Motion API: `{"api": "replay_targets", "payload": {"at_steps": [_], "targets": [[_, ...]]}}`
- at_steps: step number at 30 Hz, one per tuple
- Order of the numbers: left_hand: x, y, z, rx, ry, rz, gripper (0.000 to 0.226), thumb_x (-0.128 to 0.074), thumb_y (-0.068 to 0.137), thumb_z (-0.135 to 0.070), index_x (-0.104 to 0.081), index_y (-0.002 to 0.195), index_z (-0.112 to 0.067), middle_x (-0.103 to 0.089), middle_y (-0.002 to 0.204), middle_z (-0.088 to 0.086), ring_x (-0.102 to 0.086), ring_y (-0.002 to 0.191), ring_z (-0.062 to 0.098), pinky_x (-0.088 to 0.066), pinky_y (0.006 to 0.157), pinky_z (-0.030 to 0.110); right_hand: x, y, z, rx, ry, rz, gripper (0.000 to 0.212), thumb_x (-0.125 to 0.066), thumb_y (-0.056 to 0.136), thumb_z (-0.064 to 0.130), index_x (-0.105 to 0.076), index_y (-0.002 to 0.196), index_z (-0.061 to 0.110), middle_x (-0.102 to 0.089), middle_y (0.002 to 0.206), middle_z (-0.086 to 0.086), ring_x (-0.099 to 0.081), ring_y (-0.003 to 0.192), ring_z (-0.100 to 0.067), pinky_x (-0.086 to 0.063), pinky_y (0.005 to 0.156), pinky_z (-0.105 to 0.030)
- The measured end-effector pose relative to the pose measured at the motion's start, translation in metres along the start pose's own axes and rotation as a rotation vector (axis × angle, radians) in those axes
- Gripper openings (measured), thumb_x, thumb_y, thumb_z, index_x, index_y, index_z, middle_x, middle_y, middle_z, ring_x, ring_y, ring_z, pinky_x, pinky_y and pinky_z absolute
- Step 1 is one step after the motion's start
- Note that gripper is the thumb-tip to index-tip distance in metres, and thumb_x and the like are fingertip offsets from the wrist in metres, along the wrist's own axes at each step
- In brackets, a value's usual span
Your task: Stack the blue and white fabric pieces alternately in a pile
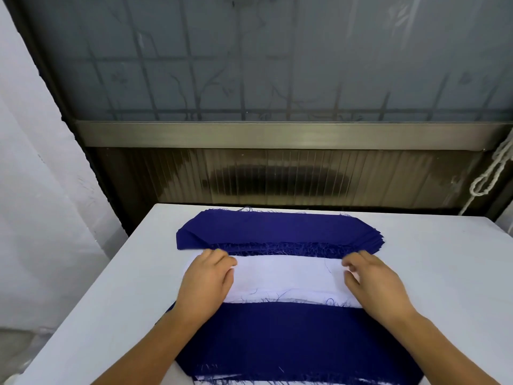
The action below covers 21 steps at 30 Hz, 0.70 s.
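Observation:
A stack of dark blue fabric pieces (pixel 280 230) with frayed edges lies at the far side of the table. In front of it sits a white fabric stack (pixel 288 276). My left hand (pixel 206 279) rests on its left end, fingers curled at the far corner. My right hand (pixel 373 282) lies on its right end, fingertips curled at the edge. Whether either hand pinches the top white piece is unclear. Nearest me lies a blue piece (pixel 294 340) on top of a pile, with a white layer (pixel 222 380) showing beneath its near edge.
The white table (pixel 449 273) has bare surface left and right of the fabric. Behind it runs a metal-framed frosted window (pixel 277 134). A white cord (pixel 488 176) hangs at the right. A white curtain (pixel 41 190) is at the left.

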<state>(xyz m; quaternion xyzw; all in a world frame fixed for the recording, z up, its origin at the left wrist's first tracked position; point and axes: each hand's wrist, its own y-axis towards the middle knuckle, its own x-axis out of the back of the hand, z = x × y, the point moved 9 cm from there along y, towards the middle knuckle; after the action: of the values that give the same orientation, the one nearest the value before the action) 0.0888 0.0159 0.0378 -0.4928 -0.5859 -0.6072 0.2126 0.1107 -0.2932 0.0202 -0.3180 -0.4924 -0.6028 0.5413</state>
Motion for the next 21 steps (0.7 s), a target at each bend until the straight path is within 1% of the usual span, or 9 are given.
{"api": "replay_targets", "payload": {"at_steps": [2,5,7,9,10,12,15,18,21], "targets": [[-0.01,0.019,-0.003,-0.005,-0.018,0.034,0.023,-0.075,0.079,-0.006,-0.073,0.101,-0.014,-0.068,0.1,-0.003,-0.063,0.085,0.02,-0.054,0.076,0.032,-0.001,0.021,0.012,0.06,0.027,-0.03,0.021,-0.062,0.09,0.013,-0.066,0.11,0.018,-0.062,0.106,0.007,-0.058,0.094,-0.015,-0.046,0.076,-0.024],[-0.03,0.045,0.001,0.019,-0.039,0.111,0.03,-0.059,0.093,-0.014,-0.065,0.122,-0.016,-0.062,0.123,-0.004,-0.058,0.11,0.016,-0.044,0.096,0.029,-0.003,0.049,0.021,0.113,0.032,-0.038,0.026,-0.06,0.092,0.013,-0.064,0.117,0.016,-0.061,0.118,0.004,-0.058,0.102,-0.017,-0.049,0.087,-0.03],[-0.04,0.059,0.005,0.018,-0.03,0.132,0.035,-0.054,0.097,-0.02,-0.058,0.131,-0.018,-0.056,0.134,-0.006,-0.052,0.121,0.013,-0.039,0.102,0.025,-0.009,0.063,0.02,0.116,0.023,-0.008,0.03,-0.058,0.093,0.016,-0.06,0.123,0.018,-0.059,0.125,0.006,-0.057,0.109,-0.016,-0.049,0.091,-0.03],[-0.048,0.068,0.011,0.036,-0.031,0.16,0.037,-0.053,0.098,-0.024,-0.055,0.135,-0.02,-0.053,0.139,-0.007,-0.048,0.126,0.012,-0.039,0.103,0.025,-0.017,0.072,0.013,0.084,0.019,0.037,0.031,-0.057,0.094,0.022,-0.058,0.125,0.021,-0.059,0.127,0.007,-0.058,0.109,-0.013,-0.05,0.089,-0.027],[-0.051,0.07,0.014,0.049,-0.036,0.177,0.036,-0.052,0.098,-0.026,-0.056,0.134,-0.021,-0.054,0.137,-0.007,-0.05,0.124,0.012,-0.041,0.101,0.025,-0.02,0.074,0.01,0.071,0.02,0.052,0.029,-0.057,0.095,0.024,-0.059,0.124,0.022,-0.06,0.125,0.008,-0.058,0.108,-0.012,-0.051,0.087,-0.026],[-0.056,0.071,0.017,0.059,-0.03,0.206,0.031,-0.051,0.099,-0.028,-0.061,0.127,-0.023,-0.059,0.128,-0.01,-0.054,0.114,0.01,-0.046,0.091,0.023,-0.024,0.076,0.005,0.071,0.017,0.05,0.025,-0.056,0.096,0.026,-0.062,0.119,0.023,-0.063,0.12,0.008,-0.06,0.104,-0.011,-0.052,0.083,-0.026],[-0.058,0.072,0.02,0.05,0.0,0.188,0.025,-0.051,0.098,-0.03,-0.066,0.119,-0.025,-0.063,0.119,-0.012,-0.056,0.104,0.01,-0.047,0.082,0.022,-0.024,0.077,0.003,0.1,0.013,0.026,0.022,-0.053,0.098,0.026,-0.065,0.115,0.023,-0.064,0.115,0.009,-0.06,0.101,-0.011,-0.053,0.08,-0.028],[-0.058,0.074,0.021,0.048,0.005,0.166,0.024,-0.047,0.1,-0.03,-0.07,0.11,-0.026,-0.065,0.111,-0.012,-0.057,0.097,0.009,-0.046,0.076,0.02,-0.025,0.078,0.004,0.102,0.008,0.009,0.023,-0.047,0.101,0.024,-0.066,0.114,0.02,-0.065,0.112,0.007,-0.061,0.098,-0.012,-0.052,0.079,-0.029],[-0.058,0.078,0.022,0.062,-0.01,0.185,0.025,-0.046,0.101,-0.028,-0.07,0.106,-0.024,-0.065,0.105,-0.009,-0.057,0.093,0.01,-0.049,0.075,0.025,-0.025,0.079,0.003,0.072,0.003,-0.017,0.023,-0.045,0.101,0.024,-0.066,0.11,0.019,-0.066,0.107,0.005,-0.061,0.093,-0.014,-0.053,0.076,-0.029]]}}
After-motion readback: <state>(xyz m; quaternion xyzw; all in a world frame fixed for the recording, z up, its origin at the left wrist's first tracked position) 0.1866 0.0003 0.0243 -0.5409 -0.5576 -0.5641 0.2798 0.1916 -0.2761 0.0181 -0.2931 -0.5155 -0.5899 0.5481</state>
